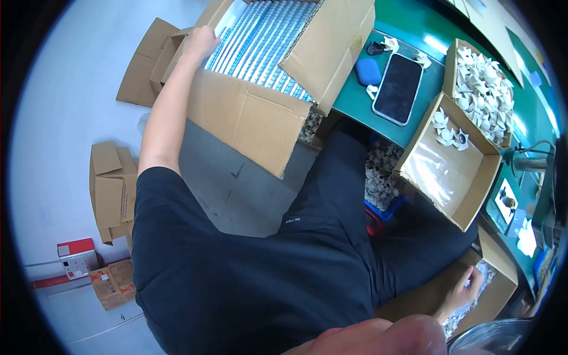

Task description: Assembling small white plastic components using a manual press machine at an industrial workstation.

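Observation:
My left hand (201,42) is curled over the left rim of a large open cardboard box (242,109), at the upper left of centre. Tight rows of thin white-and-blue strips (263,41) fill that box, right beside my fingers. Down at the lower right, my right hand (464,291) reaches into another open cardboard box (497,281) beside my leg. Its fingers are bent, with white plastic film (484,277) and small whitish parts (452,325) around them. What lies between those fingers is too small to tell.
A green table holds a phone (398,89), a blue case (368,71), a box heaped with white fan wheels (482,89) and a shallow carton (435,171) with several more. A bin of whitish parts (381,177) stands underneath. Cardboard boxes (112,192) line the left.

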Motion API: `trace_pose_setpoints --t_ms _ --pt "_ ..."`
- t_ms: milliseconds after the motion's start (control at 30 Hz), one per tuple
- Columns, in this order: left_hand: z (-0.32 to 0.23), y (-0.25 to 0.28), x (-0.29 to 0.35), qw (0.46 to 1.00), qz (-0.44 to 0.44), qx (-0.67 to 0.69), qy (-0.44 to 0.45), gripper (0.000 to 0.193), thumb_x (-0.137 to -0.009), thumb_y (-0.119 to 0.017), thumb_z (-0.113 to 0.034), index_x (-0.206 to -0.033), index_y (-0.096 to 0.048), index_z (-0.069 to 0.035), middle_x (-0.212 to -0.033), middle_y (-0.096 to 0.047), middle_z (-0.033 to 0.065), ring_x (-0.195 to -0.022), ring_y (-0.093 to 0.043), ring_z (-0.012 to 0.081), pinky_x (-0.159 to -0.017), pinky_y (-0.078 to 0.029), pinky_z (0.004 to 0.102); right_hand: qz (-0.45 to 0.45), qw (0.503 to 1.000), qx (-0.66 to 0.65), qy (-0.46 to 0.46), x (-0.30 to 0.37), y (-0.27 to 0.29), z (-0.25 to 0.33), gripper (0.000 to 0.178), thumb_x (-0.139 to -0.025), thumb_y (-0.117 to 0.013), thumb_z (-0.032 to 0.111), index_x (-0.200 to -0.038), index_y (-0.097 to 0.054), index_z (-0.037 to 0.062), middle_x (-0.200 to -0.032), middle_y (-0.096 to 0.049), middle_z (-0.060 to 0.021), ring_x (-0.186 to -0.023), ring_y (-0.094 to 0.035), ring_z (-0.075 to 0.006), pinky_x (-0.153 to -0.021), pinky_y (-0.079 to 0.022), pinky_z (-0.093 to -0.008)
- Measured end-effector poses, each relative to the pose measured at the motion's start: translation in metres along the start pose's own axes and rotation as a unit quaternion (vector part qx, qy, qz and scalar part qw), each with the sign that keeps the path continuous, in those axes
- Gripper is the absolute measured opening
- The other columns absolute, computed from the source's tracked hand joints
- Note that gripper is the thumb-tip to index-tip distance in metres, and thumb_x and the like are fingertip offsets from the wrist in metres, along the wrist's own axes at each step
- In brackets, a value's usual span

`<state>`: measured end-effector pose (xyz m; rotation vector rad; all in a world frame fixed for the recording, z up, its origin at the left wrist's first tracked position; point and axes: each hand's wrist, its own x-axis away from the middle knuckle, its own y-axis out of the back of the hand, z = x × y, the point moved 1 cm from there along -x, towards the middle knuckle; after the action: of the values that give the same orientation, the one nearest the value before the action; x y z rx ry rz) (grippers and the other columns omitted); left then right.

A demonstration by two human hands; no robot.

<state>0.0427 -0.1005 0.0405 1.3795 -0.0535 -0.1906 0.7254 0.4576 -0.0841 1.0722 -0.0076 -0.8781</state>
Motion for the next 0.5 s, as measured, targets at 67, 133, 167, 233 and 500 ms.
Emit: trace_pose_setpoints --t_ms 67,133,167,233,500 --pt "0.0 0.004 0.002 1.0 0.011 -0.023 0.014 0.037 -0.091 -0.068 -0.032 -0.112 -0.075 -0.004 -0.105 -0.076 0.0206 -0.105 -0.072 0.0347 -0.093 -0.055 0.0479 -0.005 1.0 0.0 0.006 0.001 0.0 -0.001 0.01 -0.101 -0.063 0.004 -0.093 -0.065 -0.0023 -0.087 -0.064 -0.007 -0.078 -0.057 -0.0173 -0.072 -0.047 -0.0293" --pt "-0.003 0.006 0.005 0.999 0.017 -0.013 0.03 0.036 -0.091 -0.065 -0.028 -0.114 -0.074 -0.002 -0.109 -0.074 0.0238 -0.108 -0.071 0.0369 -0.095 -0.054 0.0487 0.001 1.0 -0.012 -0.008 0.003 0.0 0.0 0.01 -0.101 -0.063 0.003 -0.093 -0.064 -0.0024 -0.086 -0.064 -0.0071 -0.078 -0.057 -0.0177 -0.072 -0.047 -0.0298" --pt "-0.006 0.006 0.008 0.999 0.021 -0.007 0.037 0.036 -0.091 -0.063 -0.025 -0.115 -0.074 -0.001 -0.111 -0.073 0.0255 -0.109 -0.07 0.038 -0.097 -0.054 0.0491 0.004 1.0 -0.017 -0.015 0.004 0.001 -0.001 0.01 -0.101 -0.062 0.003 -0.093 -0.064 -0.0024 -0.086 -0.063 -0.0071 -0.078 -0.056 -0.0179 -0.072 -0.047 -0.03" --pt "-0.012 -0.001 0.018 0.998 0.009 0.006 0.057 0.036 -0.091 -0.061 -0.024 -0.114 -0.074 0.0 -0.113 -0.072 0.0266 -0.11 -0.07 0.0391 -0.097 -0.054 0.0491 0.003 1.0 -0.022 -0.015 0.004 0.001 0.0 0.009 -0.101 -0.062 0.002 -0.093 -0.063 -0.0023 -0.086 -0.063 -0.0071 -0.078 -0.056 -0.0182 -0.072 -0.046 -0.0302" --pt "-0.013 -0.033 0.02 0.995 0.002 0.049 0.091 0.035 -0.092 -0.056 -0.019 -0.11 -0.073 0.006 -0.117 -0.07 0.0291 -0.115 -0.067 0.0433 -0.099 -0.053 0.0491 0.001 1.0 -0.031 -0.007 0.004 0.0 -0.004 0.008 -0.1 -0.062 0.002 -0.093 -0.063 -0.0018 -0.087 -0.063 -0.0074 -0.079 -0.056 -0.0192 -0.072 -0.046 -0.031"
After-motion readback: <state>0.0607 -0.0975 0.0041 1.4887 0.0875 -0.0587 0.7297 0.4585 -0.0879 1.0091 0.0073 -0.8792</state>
